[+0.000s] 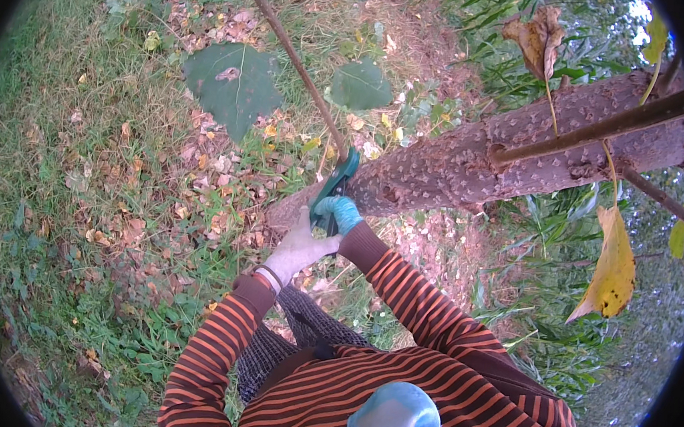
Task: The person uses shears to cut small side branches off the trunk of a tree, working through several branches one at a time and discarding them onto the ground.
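Observation:
Green pruning shears are held in front of me, their head at the base of a thin branch beside a tree trunk. My right hand, in a turquoise knit glove, grips the shears' handles. Against the handles from the other side, my left hand has its thumb stretched towards the right wrist, and its fingertips are partly hidden. Large green leaves hang near the thin branch. How far the blades are closed on the branch is too small to tell.
The trunk leans from lower middle to upper right. A thicker side branch juts from it, with a yellow leaf and a dry brown leaf hanging nearby. Grass and fallen leaves cover the ground. Leafy stems grow at right.

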Tool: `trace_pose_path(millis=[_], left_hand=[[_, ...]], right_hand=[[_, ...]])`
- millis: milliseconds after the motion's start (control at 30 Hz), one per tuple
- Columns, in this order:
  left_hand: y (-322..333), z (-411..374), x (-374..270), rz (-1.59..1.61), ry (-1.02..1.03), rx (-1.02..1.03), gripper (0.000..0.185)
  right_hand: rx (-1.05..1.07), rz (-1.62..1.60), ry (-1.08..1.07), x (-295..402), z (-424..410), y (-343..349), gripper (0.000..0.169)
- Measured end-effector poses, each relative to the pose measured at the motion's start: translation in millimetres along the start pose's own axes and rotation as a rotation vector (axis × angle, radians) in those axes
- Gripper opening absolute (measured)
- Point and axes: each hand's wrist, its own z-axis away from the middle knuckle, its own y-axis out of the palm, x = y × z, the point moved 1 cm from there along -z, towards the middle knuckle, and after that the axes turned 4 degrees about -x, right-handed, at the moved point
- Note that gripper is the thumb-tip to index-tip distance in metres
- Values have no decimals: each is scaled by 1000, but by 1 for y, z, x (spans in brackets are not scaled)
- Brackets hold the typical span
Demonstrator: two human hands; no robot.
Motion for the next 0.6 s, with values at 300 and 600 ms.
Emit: trace_pose_path(millis=[300,600], left_hand=[[-1,-16,18,-274,-5,-180,91],[-10,-12,11,-333,-98,-245,71]], right_hand=[[-56,-113,-36,-21,-17,11,10],[-108,-140,-124,-23,-23,25,5]])
